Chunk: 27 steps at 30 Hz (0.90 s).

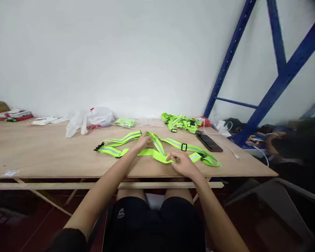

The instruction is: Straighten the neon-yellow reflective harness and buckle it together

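Note:
A neon-yellow reflective strap harness [126, 138] with grey stripes and black buckles lies spread on the wooden table [42, 150] in front of me. My left hand [144, 142] rests on its middle crossing, fingers bent over the straps. Nearer the table's front edge, my right hand [182, 163] pinches a strap end. A black slider buckle [184, 147] sits on the strap just beyond my right hand.
A second bundled neon harness [180, 122] lies at the back right. A black phone [209, 142] with a white cable [229, 148] lies right of the straps. A white plastic bag [90, 120], a packaged harness [125, 122] and papers [46, 120] line the back. Blue shelving [278, 84] stands at right.

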Motion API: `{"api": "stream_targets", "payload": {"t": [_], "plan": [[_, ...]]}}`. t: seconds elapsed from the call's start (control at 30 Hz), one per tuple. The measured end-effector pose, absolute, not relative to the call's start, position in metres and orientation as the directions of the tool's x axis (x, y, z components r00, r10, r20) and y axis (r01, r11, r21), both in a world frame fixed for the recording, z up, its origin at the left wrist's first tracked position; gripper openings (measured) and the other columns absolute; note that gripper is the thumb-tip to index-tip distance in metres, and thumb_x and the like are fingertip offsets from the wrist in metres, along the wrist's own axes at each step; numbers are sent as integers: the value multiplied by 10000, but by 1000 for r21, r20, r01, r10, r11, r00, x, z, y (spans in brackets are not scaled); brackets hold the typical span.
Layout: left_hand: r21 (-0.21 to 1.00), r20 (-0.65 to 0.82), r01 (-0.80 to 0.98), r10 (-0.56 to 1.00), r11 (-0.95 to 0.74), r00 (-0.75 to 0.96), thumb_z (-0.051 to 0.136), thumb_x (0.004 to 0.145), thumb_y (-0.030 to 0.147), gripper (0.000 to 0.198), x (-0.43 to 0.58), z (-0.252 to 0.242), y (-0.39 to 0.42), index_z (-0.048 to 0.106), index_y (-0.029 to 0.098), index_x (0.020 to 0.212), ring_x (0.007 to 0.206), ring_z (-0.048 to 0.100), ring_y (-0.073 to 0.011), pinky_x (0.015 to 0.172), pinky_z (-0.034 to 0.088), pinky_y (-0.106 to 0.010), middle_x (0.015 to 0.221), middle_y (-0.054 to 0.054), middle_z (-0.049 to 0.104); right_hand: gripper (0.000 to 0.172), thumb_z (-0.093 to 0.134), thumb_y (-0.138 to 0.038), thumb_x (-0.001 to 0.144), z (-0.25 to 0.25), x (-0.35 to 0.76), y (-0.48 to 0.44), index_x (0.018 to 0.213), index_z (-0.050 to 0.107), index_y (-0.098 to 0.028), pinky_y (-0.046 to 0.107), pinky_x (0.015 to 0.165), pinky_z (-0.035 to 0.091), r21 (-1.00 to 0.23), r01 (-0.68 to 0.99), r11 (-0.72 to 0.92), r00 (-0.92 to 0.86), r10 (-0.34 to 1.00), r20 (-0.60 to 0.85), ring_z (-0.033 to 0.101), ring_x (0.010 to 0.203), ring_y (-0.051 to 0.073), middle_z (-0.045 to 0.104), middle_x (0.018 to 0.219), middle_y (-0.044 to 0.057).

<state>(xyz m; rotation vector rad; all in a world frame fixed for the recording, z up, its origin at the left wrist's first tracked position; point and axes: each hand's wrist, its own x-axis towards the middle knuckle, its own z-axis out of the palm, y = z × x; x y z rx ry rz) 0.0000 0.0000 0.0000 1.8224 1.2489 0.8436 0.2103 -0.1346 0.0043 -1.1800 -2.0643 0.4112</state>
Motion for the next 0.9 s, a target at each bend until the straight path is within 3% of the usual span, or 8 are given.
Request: {"api": "stream_targets", "payload": {"t": [0.17, 0.27, 0.37, 0.5, 0.67, 0.8, 0.9], "plan": [[802, 200, 484, 920, -351, 337, 573, 896, 243, 691, -10, 2, -19, 349, 144, 1542, 1344, 517, -300, 1156, 366, -459, 1458, -160, 544, 105, 572, -237, 852, 16, 210, -144, 749, 574, -215, 363, 861, 480, -522, 669, 528, -392, 848, 356, 652, 943, 238, 731, 956, 49], [602, 271, 580, 824, -548, 498, 536, 926, 306, 551, -20, -2, -39, 487, 176, 1459, 1388, 468, -294, 1188, 323, -445, 1494, -126, 518, 72, 601, -263, 862, 20, 209, -149, 851, 654, -217, 390, 900, 479, -500, 708, 499, -420, 866, 270, 651, 993, 257, 734, 997, 54], [412, 158, 703, 805, -580, 571, 449, 981, 434, 600, -33, -7, -62, 394, 189, 1526, 1444, 390, -326, 1189, 280, -541, 1567, -142, 419, 103, 611, -222, 859, 19, 208, -154, 927, 688, -226, 419, 982, 461, -489, 708, 510, -453, 859, 240, 642, 1066, 263, 739, 1050, 50], [302, -60, 816, 844, -493, 533, 300, 1012, 596, 650, -52, -7, -85, 258, 298, 1588, 1532, 157, -369, 1149, 89, -725, 1662, -110, 193, 176, 608, -232, 885, 14, 202, -160, 1033, 702, -230, 436, 1061, 441, -470, 683, 559, -520, 824, 225, 606, 1195, 269, 708, 1218, 76], [282, -103, 828, 843, -485, 528, 230, 986, 699, 694, -70, -5, -98, 280, 341, 1578, 1550, 44, -345, 1149, 34, -723, 1671, -74, 139, 221, 589, -251, 916, 5, 195, -164, 1107, 693, -212, 452, 1101, 435, -473, 664, 580, -520, 812, 265, 560, 1298, 284, 654, 1340, 110], [257, -83, 839, 854, -480, 513, 234, 977, 717, 707, -83, -5, -104, 277, 351, 1579, 1547, 78, -349, 1161, 62, -708, 1670, -60, 147, 278, 501, -261, 960, 10, 213, -165, 1172, 676, -223, 443, 1105, 446, -502, 618, 605, -417, 794, 443, 567, 1305, 261, 656, 1341, 100], [249, -77, 851, 866, -462, 493, 225, 981, 710, 698, -89, -4, -107, 279, 354, 1579, 1544, 104, -348, 1171, 72, -694, 1666, -51, 167, 352, 468, -210, 934, 14, 241, -165, 1228, 661, -239, 471, 1109, 443, -483, 668, 566, -337, 809, 482, 571, 1302, 264, 655, 1344, 84]]}}
